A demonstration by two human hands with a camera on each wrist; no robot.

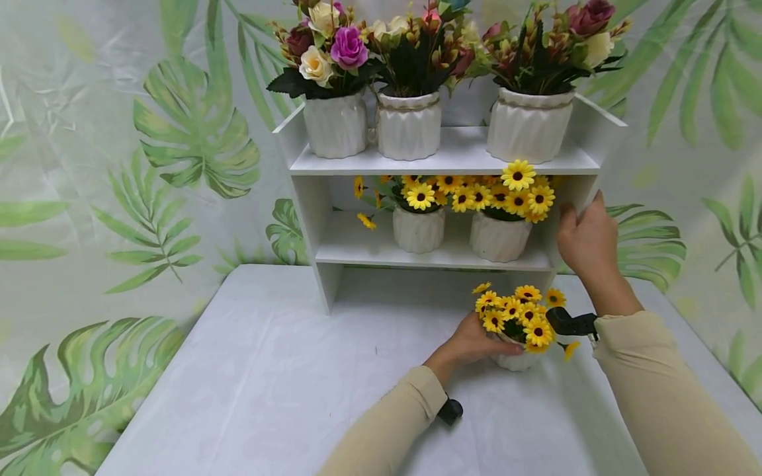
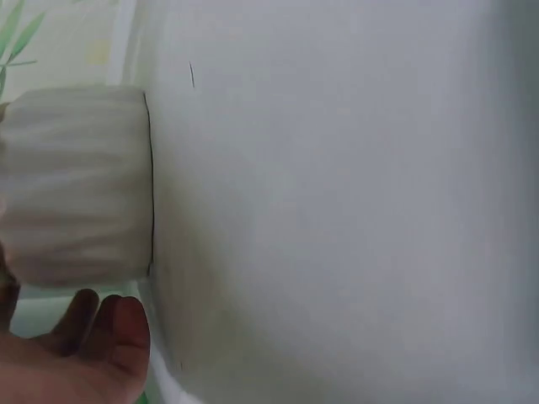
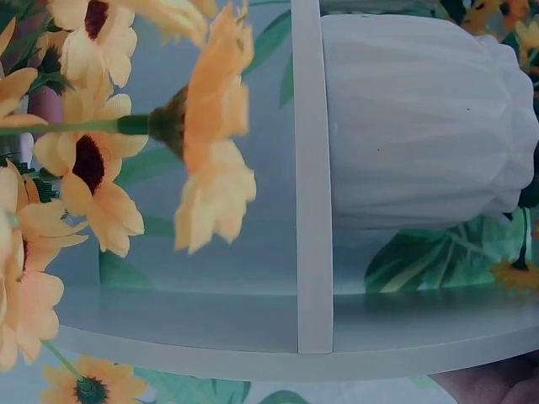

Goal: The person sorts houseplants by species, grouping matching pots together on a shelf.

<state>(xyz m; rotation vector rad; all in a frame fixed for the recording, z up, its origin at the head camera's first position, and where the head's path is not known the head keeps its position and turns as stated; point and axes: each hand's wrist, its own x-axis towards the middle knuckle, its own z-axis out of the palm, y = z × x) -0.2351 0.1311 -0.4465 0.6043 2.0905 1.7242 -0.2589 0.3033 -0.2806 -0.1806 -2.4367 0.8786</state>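
Observation:
A small white ribbed pot [image 1: 516, 361] of yellow daisies [image 1: 518, 316] stands on the white table [image 1: 286, 370] just in front of a white two-tier shelf [image 1: 458, 142]. My left hand [image 1: 479, 340] curls round the pot's left side; the left wrist view shows the pot [image 2: 76, 185] with my fingers [image 2: 101, 337] beside it. My right hand [image 1: 586, 235] grips the shelf's right side panel at the height of the lower tier, thumb in front. The right wrist view shows blurred daisies [image 3: 93, 168], a shelf board edge [image 3: 312, 168] and a ribbed pot [image 3: 421, 126].
Three white pots of roses [image 1: 411, 125] fill the top tier. Two pots of yellow daisies [image 1: 499, 237] stand on the lower tier, with bare board to their left [image 1: 351, 241]. A leaf-print backdrop [image 1: 178, 145] hangs behind the table.

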